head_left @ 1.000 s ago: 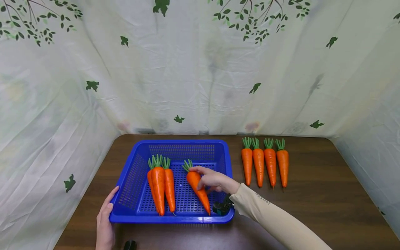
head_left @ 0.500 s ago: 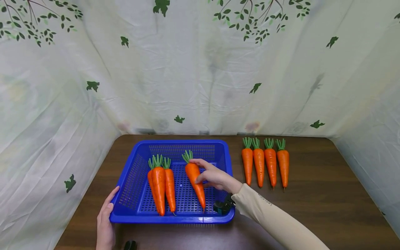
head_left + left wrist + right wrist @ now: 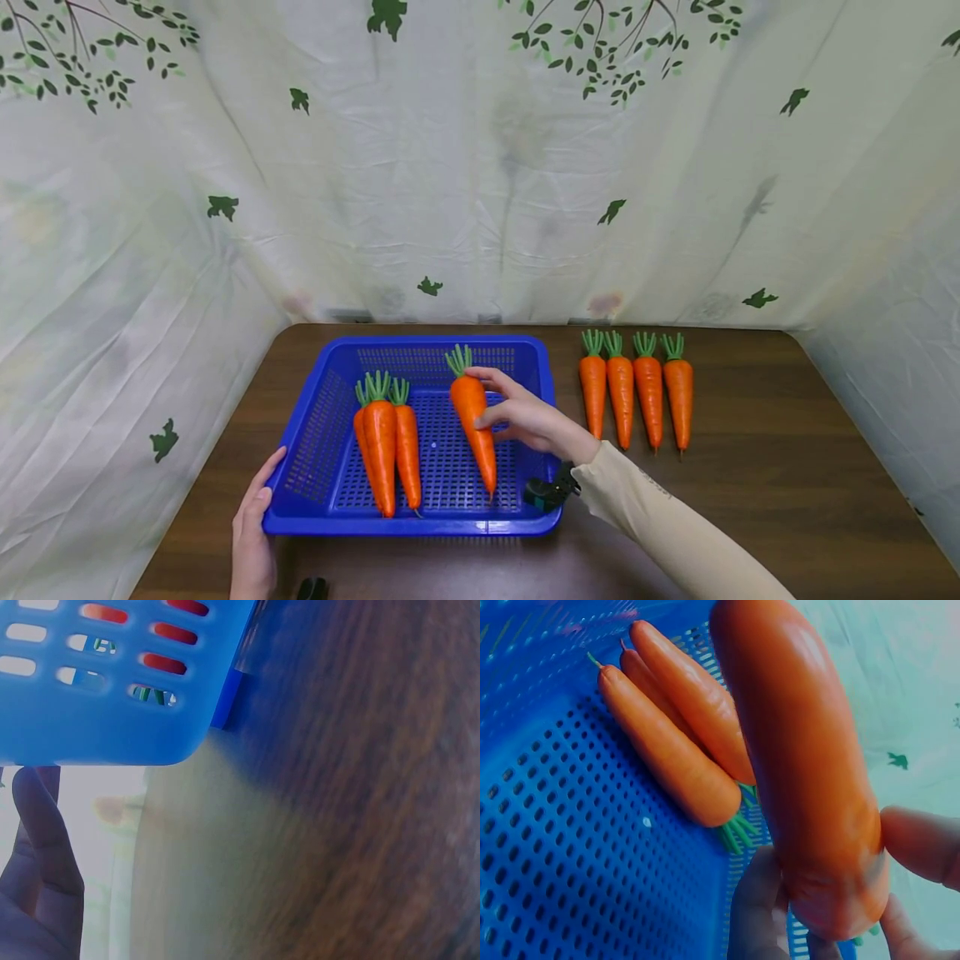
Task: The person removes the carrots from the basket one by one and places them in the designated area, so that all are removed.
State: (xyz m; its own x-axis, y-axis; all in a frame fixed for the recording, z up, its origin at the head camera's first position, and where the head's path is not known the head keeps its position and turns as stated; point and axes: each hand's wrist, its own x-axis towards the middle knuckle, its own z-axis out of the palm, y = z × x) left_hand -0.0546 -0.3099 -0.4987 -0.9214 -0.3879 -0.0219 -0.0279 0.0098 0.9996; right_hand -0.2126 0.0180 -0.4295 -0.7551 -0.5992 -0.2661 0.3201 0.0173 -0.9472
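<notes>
Pale fabric (image 3: pixel 480 183) printed with dark green leaves and twigs hung behind and on both sides of a dark brown wood-grain desk (image 3: pixel 780 467). On it sat a blue perforated plastic basket (image 3: pixel 375 527), left of centre. One orange carrot (image 3: pixel 471 407) was in the right hand (image 3: pixel 528 418) — pinched between thumb and fingers near its green-topped end, tilted, over the right half of the basket; whether its tip touched the basket floor, I could not tell. Three more carrots (image 3: pixel 381 458) lay close together in the left half, tops toward the far wall. Against the basket's left rim rested the left hand (image 3: pixel 253 533), its visible fingers fairly straight. Four other carrots (image 3: pixel 648 404) lay in a row on the desk, right of the basket — green tops toward the fabric, tips toward the person. A cream sleeve (image 3: pixel 675 525) covered the right forearm.
</notes>
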